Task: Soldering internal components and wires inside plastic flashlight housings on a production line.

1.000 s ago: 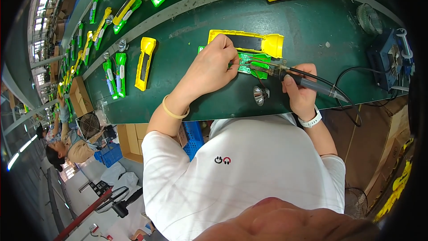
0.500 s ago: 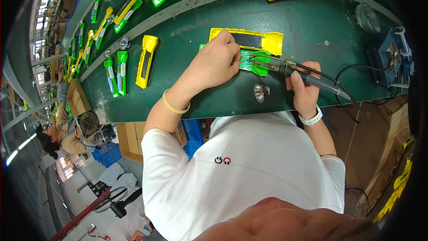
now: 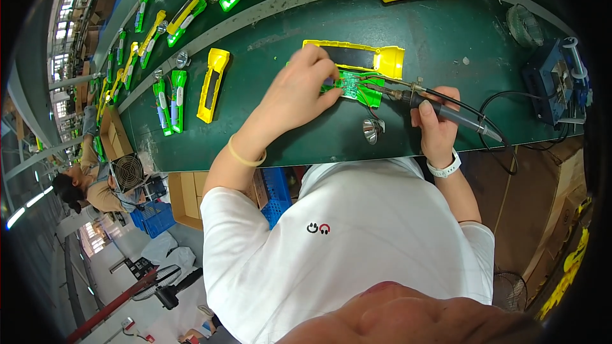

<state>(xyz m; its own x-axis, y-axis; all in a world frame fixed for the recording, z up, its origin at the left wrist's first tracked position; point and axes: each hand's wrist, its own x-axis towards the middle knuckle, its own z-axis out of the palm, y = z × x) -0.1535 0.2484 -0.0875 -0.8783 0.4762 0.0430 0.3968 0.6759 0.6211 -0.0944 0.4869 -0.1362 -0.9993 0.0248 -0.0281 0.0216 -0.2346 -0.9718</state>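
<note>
Across the left part of a green flashlight half (image 3: 373,97) lies my left hand (image 3: 298,89), its thumb and fingers bent around it. A bluish piece shows between those fingers; the palm hides the rest. The exposed green circuit board (image 3: 350,85) has thin wires attached. My right hand (image 3: 436,129) is closed on the grey handle of a soldering iron (image 3: 449,114), whose tip points left at the board. A wired silver reflector (image 3: 371,130) sits just below the board. Behind it lies a yellow flashlight shell (image 3: 387,62) with a dark panel.
Another yellow shell (image 3: 213,86) and two green halves (image 3: 178,102) lie at left. More parts line the far strip. A blue soldering station (image 3: 545,83) stands at right beside a wire coil (image 3: 525,25), its cable looping over the bench. Another person (image 3: 95,188) works at far left.
My left hand has shifted slightly left, its fingers opening from a tight pinch to a looser bend, uncovering the bluish piece. The iron has barely moved.
</note>
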